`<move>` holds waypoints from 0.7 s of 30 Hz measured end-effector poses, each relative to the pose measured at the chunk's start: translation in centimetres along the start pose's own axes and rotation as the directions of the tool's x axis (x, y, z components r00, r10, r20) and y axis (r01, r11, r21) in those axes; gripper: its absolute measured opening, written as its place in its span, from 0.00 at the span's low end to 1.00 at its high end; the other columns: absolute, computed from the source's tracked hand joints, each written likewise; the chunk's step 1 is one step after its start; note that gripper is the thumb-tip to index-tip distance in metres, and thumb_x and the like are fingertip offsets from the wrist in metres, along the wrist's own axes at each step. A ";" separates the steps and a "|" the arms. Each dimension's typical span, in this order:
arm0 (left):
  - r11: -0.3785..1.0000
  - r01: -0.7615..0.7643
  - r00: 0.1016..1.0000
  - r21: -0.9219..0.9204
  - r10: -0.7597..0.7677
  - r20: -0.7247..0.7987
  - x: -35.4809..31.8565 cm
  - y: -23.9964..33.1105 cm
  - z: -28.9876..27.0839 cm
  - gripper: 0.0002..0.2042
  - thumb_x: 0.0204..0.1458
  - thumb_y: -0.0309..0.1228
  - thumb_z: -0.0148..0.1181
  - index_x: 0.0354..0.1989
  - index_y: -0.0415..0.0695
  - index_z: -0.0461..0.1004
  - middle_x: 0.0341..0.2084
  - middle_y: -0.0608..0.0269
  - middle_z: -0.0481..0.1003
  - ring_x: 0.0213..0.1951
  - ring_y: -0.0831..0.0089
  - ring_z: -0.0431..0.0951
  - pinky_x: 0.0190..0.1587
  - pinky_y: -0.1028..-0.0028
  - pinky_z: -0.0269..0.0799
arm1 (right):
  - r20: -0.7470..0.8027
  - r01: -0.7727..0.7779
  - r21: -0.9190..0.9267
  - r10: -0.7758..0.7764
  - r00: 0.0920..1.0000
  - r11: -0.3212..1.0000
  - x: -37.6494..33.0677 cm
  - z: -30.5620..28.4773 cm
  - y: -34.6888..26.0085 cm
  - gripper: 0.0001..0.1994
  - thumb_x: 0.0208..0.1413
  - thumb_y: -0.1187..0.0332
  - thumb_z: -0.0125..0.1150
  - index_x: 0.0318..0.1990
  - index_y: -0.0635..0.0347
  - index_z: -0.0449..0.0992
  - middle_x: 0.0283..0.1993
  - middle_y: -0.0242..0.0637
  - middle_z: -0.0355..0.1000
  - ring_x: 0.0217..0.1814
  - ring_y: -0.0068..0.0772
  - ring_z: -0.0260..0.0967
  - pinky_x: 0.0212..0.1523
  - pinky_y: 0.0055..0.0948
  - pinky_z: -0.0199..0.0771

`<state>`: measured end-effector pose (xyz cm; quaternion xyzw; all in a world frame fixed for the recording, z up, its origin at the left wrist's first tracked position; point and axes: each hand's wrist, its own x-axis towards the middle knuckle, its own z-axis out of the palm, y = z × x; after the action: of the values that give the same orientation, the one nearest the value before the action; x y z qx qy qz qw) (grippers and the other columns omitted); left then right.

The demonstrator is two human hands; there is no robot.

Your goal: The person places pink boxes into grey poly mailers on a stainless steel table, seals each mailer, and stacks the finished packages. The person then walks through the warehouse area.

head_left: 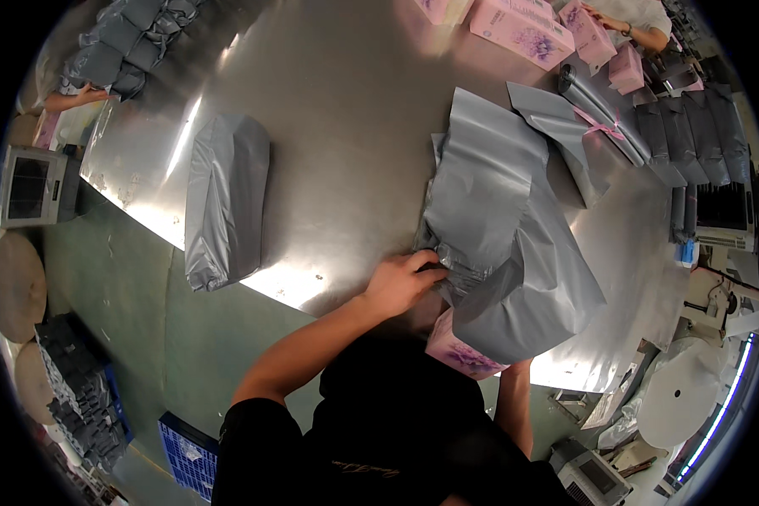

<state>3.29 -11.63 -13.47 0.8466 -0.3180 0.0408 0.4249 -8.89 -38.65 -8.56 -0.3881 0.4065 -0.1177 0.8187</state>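
Against my body a pink flower-printed box [465, 352] is tilted, its upper part inside the open mouth of a grey plastic mailing bag [531, 295]. My left hand [406, 281] is closed, fingers and thumb pinching the left edge of the bag's mouth. At the box's lower right corner shows the edge of my right hand [519, 368]; its fingers are hidden behind the box and bag. More flat grey bags [491, 156] lie beneath and beyond the one I hold. To the left a filled grey parcel [228, 202] lies on the metal table [337, 126].
Pink boxes [523, 34] stand at the far right beside a co-worker's hand [611, 24]. A grey roll tied with pink ribbon [603, 118] and wrapped parcels [691, 139] line the right. Another person's hand [84, 97] touches stacked parcels [126, 42] far left. A blue crate [187, 455] is on the floor.
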 end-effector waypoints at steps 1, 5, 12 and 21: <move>1.000 -0.010 1.000 0.004 0.010 -0.011 -0.3 -0.2 0.2 0.14 0.46 0.28 0.66 0.43 0.52 0.83 0.46 0.67 0.74 0.35 0.65 0.81 0.38 0.64 0.78 | 0.004 -0.008 0.002 0.008 1.000 1.000 0.2 0.1 0.2 0.11 0.72 0.63 0.47 0.54 0.56 0.69 0.48 0.33 0.72 0.47 0.35 0.71 0.51 0.39 0.75; 0.999 -0.040 0.999 0.022 0.041 -0.031 0.0 -0.4 0.8 0.17 0.42 0.27 0.66 0.44 0.52 0.83 0.46 0.67 0.74 0.35 0.65 0.80 0.37 0.65 0.76 | 0.037 -0.022 0.016 0.021 0.999 1.000 0.4 0.4 0.0 0.08 0.72 0.63 0.46 0.50 0.55 0.67 0.44 0.31 0.68 0.43 0.32 0.67 0.48 0.37 0.71; 0.987 -0.132 0.990 0.088 0.126 0.069 1.8 0.2 -0.9 0.20 0.44 0.30 0.63 0.50 0.54 0.82 0.41 0.66 0.72 0.34 0.67 0.77 0.37 0.66 0.73 | 0.098 -0.054 0.054 0.049 0.994 0.997 0.5 1.1 -0.3 0.06 0.73 0.63 0.44 0.44 0.52 0.64 0.38 0.29 0.62 0.38 0.28 0.59 0.42 0.33 0.66; 0.958 -0.217 0.971 0.187 0.191 0.147 1.1 -1.7 1.6 0.19 0.48 0.33 0.60 0.51 0.55 0.81 0.38 0.68 0.70 0.34 0.68 0.74 0.38 0.67 0.70 | 0.330 -0.072 0.177 0.009 0.944 0.982 -3.5 1.0 -3.2 0.11 0.75 0.64 0.41 0.35 0.49 0.59 0.30 0.25 0.54 0.31 0.23 0.49 0.35 0.28 0.59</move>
<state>4.83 -12.66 -15.29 0.8488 -0.4243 0.0626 0.3092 -9.99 -38.46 -3.80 -0.3152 0.2597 -0.0721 0.9100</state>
